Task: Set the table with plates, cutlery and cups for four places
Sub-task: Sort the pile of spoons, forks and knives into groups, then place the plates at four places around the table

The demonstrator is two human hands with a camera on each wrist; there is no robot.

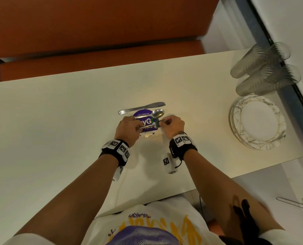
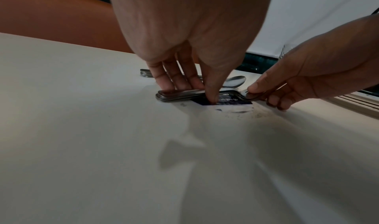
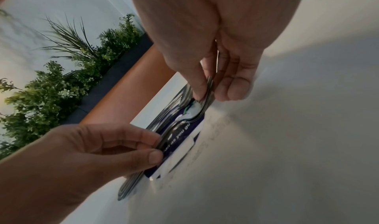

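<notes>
A small stack of steel forks (image 1: 148,126) lies over a round purple sticker (image 1: 144,121) at the middle of the white table (image 1: 58,121). My left hand (image 1: 138,125) pinches the handle end (image 2: 178,95) of the stack, thumb in front and fingers behind. At the tine end, my right hand (image 1: 164,122) pinches the fork heads (image 3: 205,96). Just behind the stack lie a spoon (image 1: 157,113) and a table knife (image 1: 141,107). More cutlery handles (image 2: 145,73) show behind my left fingers (image 2: 174,78).
A stack of white plates with gold-veined rims (image 1: 239,110) sits at the table's right end. Several ribbed clear glasses (image 1: 258,62) stand beyond it by the wall. An orange bench (image 1: 94,32) runs along the far side. Green plants (image 3: 51,89) stand behind the bench.
</notes>
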